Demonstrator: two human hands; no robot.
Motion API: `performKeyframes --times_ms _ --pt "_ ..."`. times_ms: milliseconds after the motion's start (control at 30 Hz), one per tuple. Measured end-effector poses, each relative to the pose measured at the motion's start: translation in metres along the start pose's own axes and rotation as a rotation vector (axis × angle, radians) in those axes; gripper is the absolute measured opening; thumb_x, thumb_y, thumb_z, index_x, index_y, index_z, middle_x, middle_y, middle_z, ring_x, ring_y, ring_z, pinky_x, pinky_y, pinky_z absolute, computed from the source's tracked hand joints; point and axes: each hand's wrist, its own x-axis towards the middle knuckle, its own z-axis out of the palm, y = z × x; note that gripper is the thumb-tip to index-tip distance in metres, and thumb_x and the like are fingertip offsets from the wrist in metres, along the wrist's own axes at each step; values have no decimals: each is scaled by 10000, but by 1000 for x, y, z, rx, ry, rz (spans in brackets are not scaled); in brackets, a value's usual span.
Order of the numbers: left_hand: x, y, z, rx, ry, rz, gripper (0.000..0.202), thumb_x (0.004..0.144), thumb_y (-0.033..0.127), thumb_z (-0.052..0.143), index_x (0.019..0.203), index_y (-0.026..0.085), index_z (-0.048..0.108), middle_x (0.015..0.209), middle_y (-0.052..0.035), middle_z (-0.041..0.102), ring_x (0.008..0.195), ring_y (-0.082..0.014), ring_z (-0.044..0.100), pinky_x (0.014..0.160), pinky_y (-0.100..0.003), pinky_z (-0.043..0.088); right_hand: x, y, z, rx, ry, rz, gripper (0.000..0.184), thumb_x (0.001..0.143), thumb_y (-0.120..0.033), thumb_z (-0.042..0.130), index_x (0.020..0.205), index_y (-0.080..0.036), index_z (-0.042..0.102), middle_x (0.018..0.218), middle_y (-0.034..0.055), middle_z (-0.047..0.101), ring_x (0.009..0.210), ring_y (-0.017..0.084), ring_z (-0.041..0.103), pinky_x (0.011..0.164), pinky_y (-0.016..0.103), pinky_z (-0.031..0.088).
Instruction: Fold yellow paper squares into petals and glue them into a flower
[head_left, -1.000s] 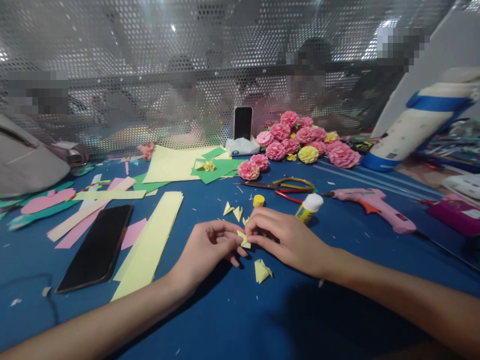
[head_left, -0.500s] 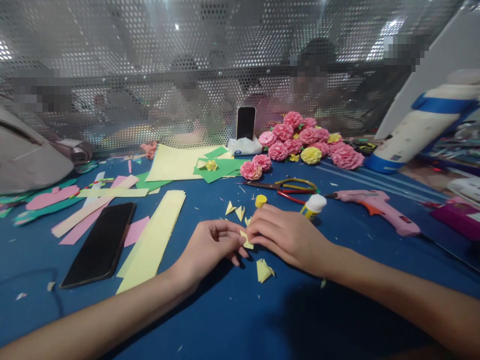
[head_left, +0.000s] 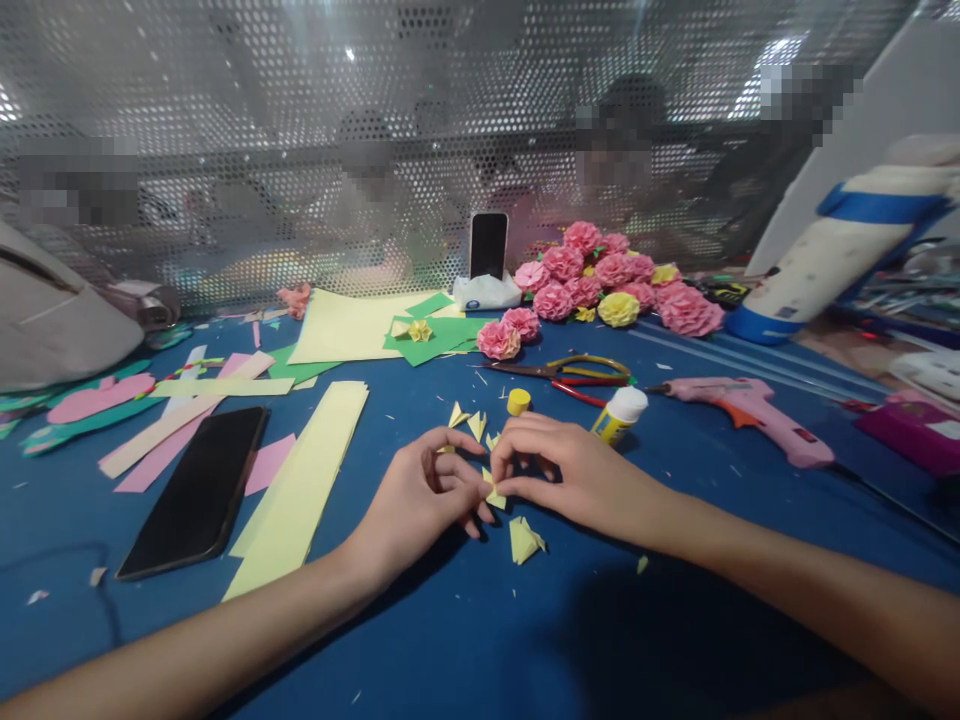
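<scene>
Both my hands meet at the middle of the blue table [head_left: 465,640]. My left hand [head_left: 420,500] and my right hand [head_left: 570,475] pinch the same small folded piece of yellow paper [head_left: 494,493] between their fingertips. Just below them lies another folded yellow piece [head_left: 523,540]. A few small yellow triangles [head_left: 469,422] lie just beyond my fingers. A yellow cap [head_left: 517,401] and an uncapped glue stick [head_left: 618,414] rest close behind my right hand.
A black phone [head_left: 196,492] and yellow paper strips [head_left: 304,480] lie at the left. Scissors [head_left: 570,372], a pink glue gun [head_left: 750,404], pink paper flowers [head_left: 607,278], green and yellow sheets [head_left: 375,325] and a standing phone [head_left: 487,245] are farther back. A perforated metal screen closes the rear.
My fingers have shifted slightly on the small yellow piece: the left thumb and forefinger lifted a little. The hands stay in the same place.
</scene>
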Motion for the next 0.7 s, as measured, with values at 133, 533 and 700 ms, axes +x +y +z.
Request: performKeyframes --times_ms 133,533,700 --pt "0 -1 0 5 -27 4 433 736 327 791 1021 167 508 630 25 665 548 -134 661 514 -219 550 2 2 -1 129 -36 125 57 890 -222 695 908 -192 650 892 5 653 770 146 554 684 258 414" --pt "0 -1 -1 44 -58 22 345 799 338 733 1014 161 530 663 5 666 597 -142 676 537 -228 569 3 2 -1 271 -75 186 75 890 -236 666 854 -170 659 777 -12 653 653 110 530 612 226 407" --pt "-3 -1 -3 107 -109 27 258 845 385 673 928 152 597 728 -38 683 666 -173 699 576 -261 576 3 0 -3 289 -93 205 94 882 -246 673 842 -161 678 730 -14 631 625 109 500 574 219 390"
